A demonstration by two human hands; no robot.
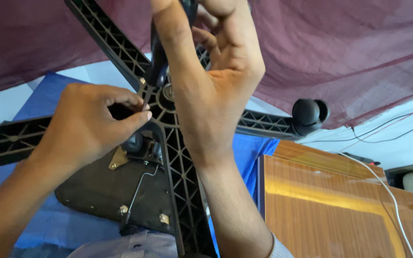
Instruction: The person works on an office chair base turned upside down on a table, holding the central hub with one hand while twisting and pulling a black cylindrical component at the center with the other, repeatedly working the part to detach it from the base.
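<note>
Left hand [89, 126]: grip pinched on a thin metal pin [146, 98] at the hub of the upturned black chair base [178, 157]. Right hand [213, 91], just beside it, grip clenched around a dark handle [157, 57] directly above the hub.

Chair base [175, 157] over seat underside [101, 196]; caster [309, 114] right, desk [331, 200] below-right.

Upturned black ribbed chair base [178, 157]
</note>
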